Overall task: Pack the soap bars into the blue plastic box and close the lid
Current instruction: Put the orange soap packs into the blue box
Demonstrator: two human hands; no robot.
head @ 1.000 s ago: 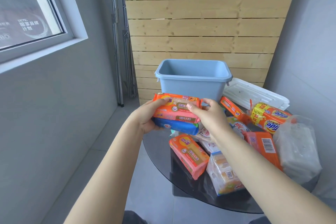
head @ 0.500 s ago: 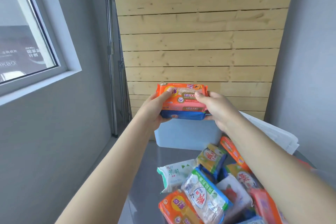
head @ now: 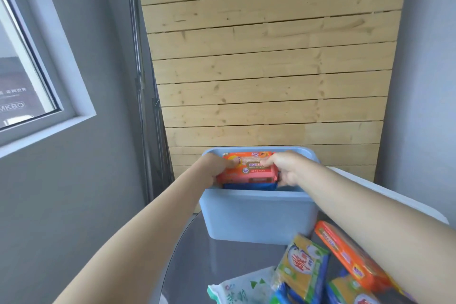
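The blue plastic box (head: 256, 217) stands open at the far side of the round table. Inside its mouth I hold a stack of soap packs: an orange-pink soap pack (head: 249, 170) on top of a dark blue soap pack (head: 249, 185). My left hand (head: 216, 166) grips the stack's left end and my right hand (head: 287, 168) grips its right end, thumbs on top. The stack sits partly below the box's rim. The white lid (head: 385, 192) lies behind my right forearm, to the right of the box.
More soap packs lie on the dark glass table (head: 217, 261) near me: a long orange pack (head: 345, 256), a yellow-and-blue pack (head: 302, 269), a white-and-green pack (head: 244, 289). A wooden slat wall (head: 269, 69) rises behind the box. A window (head: 22, 74) is at left.
Both hands carried the two-pack stack from above the table forward and down into the box's opening. The view has tilted up, so fewer loose packs show.
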